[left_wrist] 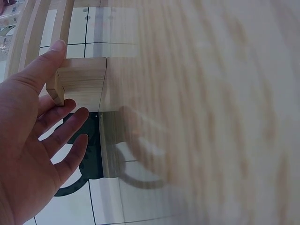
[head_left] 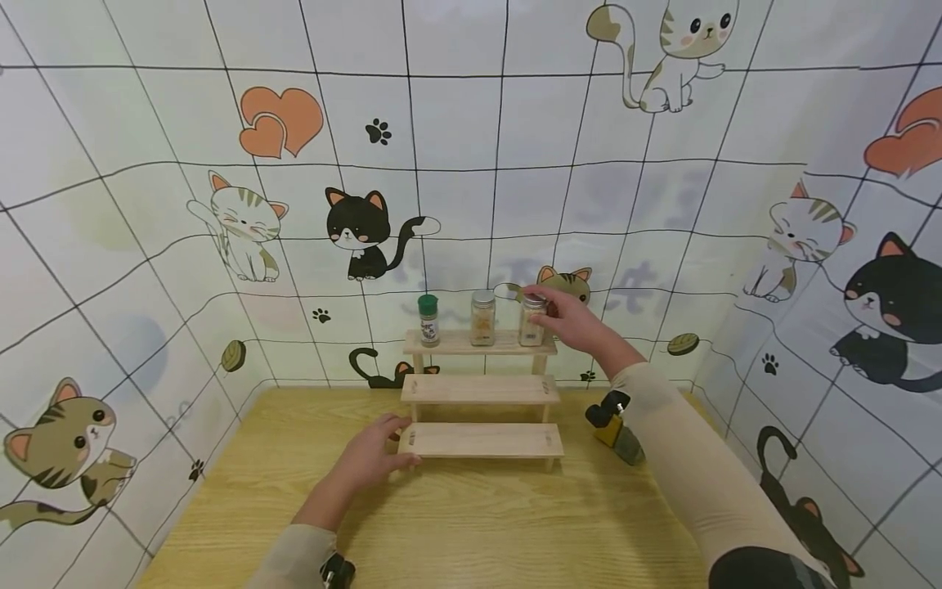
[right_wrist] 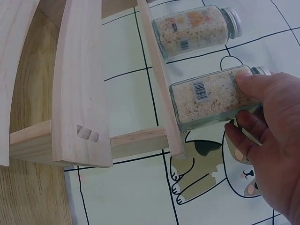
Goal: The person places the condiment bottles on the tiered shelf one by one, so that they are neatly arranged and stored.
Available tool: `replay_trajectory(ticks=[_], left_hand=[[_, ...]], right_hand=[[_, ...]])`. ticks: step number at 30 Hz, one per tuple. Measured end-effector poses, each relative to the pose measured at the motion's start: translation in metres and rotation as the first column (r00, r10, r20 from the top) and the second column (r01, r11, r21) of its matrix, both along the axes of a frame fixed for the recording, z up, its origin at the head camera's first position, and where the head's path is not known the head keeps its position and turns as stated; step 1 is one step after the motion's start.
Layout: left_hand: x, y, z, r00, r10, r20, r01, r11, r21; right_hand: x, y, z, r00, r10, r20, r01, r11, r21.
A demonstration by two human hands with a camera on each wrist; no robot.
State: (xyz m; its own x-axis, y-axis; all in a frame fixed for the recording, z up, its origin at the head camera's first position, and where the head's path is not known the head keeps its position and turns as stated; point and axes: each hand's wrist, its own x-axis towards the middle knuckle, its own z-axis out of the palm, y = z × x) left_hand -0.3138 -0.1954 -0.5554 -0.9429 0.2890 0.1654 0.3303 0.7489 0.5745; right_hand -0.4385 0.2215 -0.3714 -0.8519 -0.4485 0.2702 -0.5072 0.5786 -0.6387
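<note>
A three-tier wooden step shelf stands on the table. My right hand grips a square glass jar near its metal lid, thumb on one side and fingers on the other. That jar, full of pale granules, stands upright at the right end of the top tier. Beside it is a similar glass jar with some orange bits in it. A smaller green-capped bottle stands at the top tier's left. My left hand holds the left end of the lowest tier, its thumb on the board.
The wood-grain table meets a cat-patterned wall covering behind and at both sides. The two lower tiers carry no jars. A dark and yellow device is on the right wrist, and a black one on the left.
</note>
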Motion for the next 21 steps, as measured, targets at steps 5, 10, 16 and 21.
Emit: replay_trajectory(ticks=[5, 10, 16, 21], left_hand=[[-0.003, 0.001, 0.0, 1.0, 0.003, 0.0, -0.003, 1.0, -0.013], [-0.002, 0.003, 0.0, 1.0, 0.001, 0.002, -0.001, 1.0, -0.015], [-0.001, 0.004, -0.001, 1.0, 0.02, 0.024, -0.02, 1.0, -0.01], [0.0, 0.001, -0.001, 1.0, 0.023, 0.017, -0.023, 1.0, -0.017]], right_hand=[[-0.001, 0.002, -0.001, 1.0, 0.001, -0.01, -0.001, 1.0, -0.008], [0.0, 0.008, -0.002, 1.0, 0.0, -0.013, -0.001, 1.0, -0.017], [0.013, 0.033, -0.007, 0.999, -0.033, -0.022, 0.031, 0.996, -0.079], [0.039, 0.06, -0.015, 0.994, -0.108, -0.01, 0.107, 0.994, -0.034]])
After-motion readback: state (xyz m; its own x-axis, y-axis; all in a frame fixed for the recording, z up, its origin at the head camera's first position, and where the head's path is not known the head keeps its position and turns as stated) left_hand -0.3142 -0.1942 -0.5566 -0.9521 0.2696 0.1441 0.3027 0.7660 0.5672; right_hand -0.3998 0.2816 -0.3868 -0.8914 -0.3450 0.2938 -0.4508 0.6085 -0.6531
